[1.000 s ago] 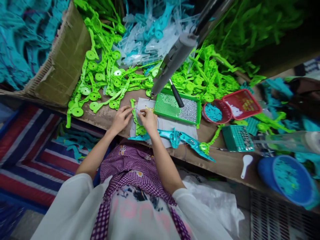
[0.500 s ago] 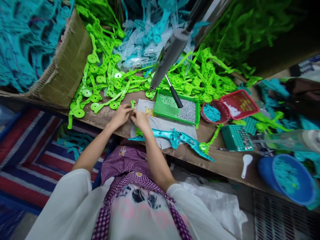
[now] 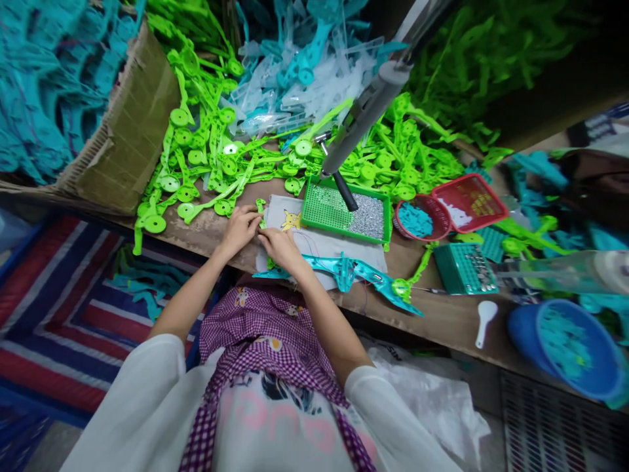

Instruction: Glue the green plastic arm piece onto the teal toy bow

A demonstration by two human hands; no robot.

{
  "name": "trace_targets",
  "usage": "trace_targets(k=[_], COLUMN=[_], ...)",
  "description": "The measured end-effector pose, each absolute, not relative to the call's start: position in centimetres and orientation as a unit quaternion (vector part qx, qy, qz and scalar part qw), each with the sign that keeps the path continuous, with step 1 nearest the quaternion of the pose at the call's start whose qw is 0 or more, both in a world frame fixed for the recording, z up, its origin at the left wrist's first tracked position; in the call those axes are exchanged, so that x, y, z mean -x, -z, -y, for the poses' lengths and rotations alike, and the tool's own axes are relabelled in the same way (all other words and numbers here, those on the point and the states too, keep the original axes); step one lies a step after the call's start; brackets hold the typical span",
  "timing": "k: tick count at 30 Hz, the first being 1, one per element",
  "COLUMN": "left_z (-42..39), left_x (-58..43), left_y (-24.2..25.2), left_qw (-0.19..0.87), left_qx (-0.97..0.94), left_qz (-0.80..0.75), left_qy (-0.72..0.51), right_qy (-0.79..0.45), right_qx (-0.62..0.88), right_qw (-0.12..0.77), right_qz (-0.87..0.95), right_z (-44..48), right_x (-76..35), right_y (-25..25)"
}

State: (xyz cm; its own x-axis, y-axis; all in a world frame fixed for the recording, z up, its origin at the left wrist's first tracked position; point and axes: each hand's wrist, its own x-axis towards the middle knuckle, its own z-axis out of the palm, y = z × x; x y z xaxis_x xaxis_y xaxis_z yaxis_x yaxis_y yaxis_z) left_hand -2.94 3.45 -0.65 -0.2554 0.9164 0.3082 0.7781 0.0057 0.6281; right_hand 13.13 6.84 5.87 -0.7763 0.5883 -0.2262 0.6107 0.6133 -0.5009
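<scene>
My left hand (image 3: 242, 226) is closed with its fingers around a narrow bright-green plastic arm (image 3: 261, 205), whose top end sticks out above the fingertips. Close beside it, my right hand (image 3: 280, 246) has its fingers bent and pinched together at the arm's lower part; what lies between them is hidden. Under and to the right of my right wrist lies a long turquoise toy bow half (image 3: 344, 270), with thin wires by it and a green arm (image 3: 401, 288) at its right end. A grey cloth (image 3: 278, 204) with a yellow cartoon figure lies beneath.
A green basket (image 3: 307, 219) holds small silver screws, with a hammer (image 3: 346, 191) resting across it. A grey power screwdriver (image 3: 361, 118) hangs above. Green arms (image 3: 196, 157) are heaped behind. At right are red baskets (image 3: 449, 229), a spoon (image 3: 486, 321) and a blue bucket (image 3: 523, 344).
The hanging screwdriver has swung to the right, uncovering the hammer's head. My right hand has shifted slightly down and its forearm has swung out to the right. My left hand stays nearly in place.
</scene>
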Motion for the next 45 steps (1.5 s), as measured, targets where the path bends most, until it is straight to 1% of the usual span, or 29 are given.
trace_targets(k=[5,14,24,30,35,39,45], left_z=[-3.4,-3.4,-3.7,-3.8,-3.6,-3.4,-3.6], left_x=[3.0,3.0,3.3,3.3,3.2,3.1,2.9], left_y=[0.3,-1.2,-0.9,-0.5,-0.5,-0.7,-0.9], left_qw=[0.118,0.17,0.179,0.182,0.183,0.173,0.172], left_qx=[-0.602,-0.579,-0.573,-0.564,-0.568,-0.568,-0.562], left_qz=[-0.706,-0.728,-0.726,-0.73,-0.726,-0.731,-0.738], left_qy=[-0.354,-0.326,-0.336,-0.339,-0.341,-0.337,-0.331], right_qy=[0.33,0.304,0.311,0.346,0.399,0.398,0.379], right_qx=[-0.328,-0.315,-0.311,-0.292,-0.295,-0.304,-0.304], right_qw=[-0.013,0.008,-0.005,-0.028,-0.047,-0.054,-0.039], right_qz=[-0.885,-0.899,-0.898,-0.891,-0.867,-0.864,-0.873], right_z=[-7.4,-7.5,-8.1,-8.3,-9.2,-10.0,-10.5], right_x=[-13.7,-13.2,-13.0,-13.7,-14.6,-15.2,-15.3], right_y=[-4.8,-5.7,-5.5,-4.9,-4.7,-4.2,-4.2])
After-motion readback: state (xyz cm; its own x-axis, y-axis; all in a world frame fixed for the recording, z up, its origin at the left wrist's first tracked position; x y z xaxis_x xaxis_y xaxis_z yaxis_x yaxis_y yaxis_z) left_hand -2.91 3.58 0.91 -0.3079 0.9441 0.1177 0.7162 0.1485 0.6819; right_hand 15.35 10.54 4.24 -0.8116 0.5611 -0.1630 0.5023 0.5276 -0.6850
